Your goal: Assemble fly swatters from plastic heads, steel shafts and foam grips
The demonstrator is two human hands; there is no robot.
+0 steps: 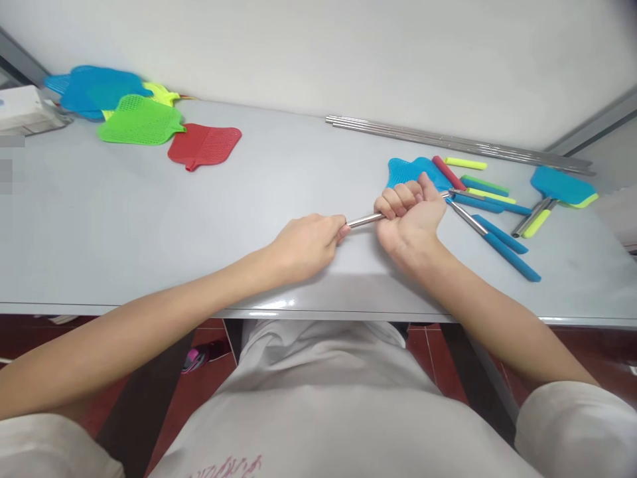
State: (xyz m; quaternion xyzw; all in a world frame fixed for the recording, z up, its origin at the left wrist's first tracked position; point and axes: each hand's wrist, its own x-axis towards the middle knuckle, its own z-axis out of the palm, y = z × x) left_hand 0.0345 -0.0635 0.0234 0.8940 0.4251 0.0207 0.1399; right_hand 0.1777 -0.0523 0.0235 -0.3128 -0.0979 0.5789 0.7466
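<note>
A thin shiny metal rod (364, 220) is held in both hands above the table, slanting up to the right. My left hand (313, 244) is closed around its left end, with the knuckles on top. My right hand (411, 216) wraps its fingers around the rod further right, the palm side turned up. The rod's right end shows just past the right wrist, near the loose parts. Behind the right hand lies a blue fly swatter head (402, 171), partly covered by the fingers. A metal tube with a blue grip (512, 255) lies right of that hand.
Red (206, 145), green (142, 121) and blue swatter heads (102, 87) lie at the back left beside a white package (30, 109). Long metal rods (448, 139) line the wall. Coloured grips (465, 163) and a blue swatter (562, 186) lie right. The table's front edge (318, 315) is near my body.
</note>
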